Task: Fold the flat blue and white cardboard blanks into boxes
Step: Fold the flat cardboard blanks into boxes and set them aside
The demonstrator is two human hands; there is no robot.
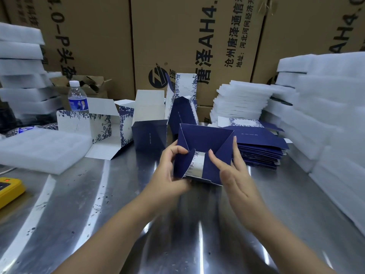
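A dark blue cardboard box (205,139) is held above the steel table, its bottom flaps facing me, with a white-patterned gap showing between them. My left hand (171,167) grips its left side, thumb pinching a blue flap. My right hand (235,171) lies against the right side with straight fingers, the index finger pressing on the right flap. A stack of flat blue blanks (260,149) lies just to the right. Three folded boxes stand behind: a white floral one (106,125) lying open, and two blue ones (150,133), (183,113).
Stacks of white foam trays rise at the right (324,115), centre back (241,101) and left (21,76), one sheet (41,149) lying flat. A water bottle (77,97) stands at back left. A yellow device (9,190) sits at the left edge. Large brown cartons (177,36) wall the back.
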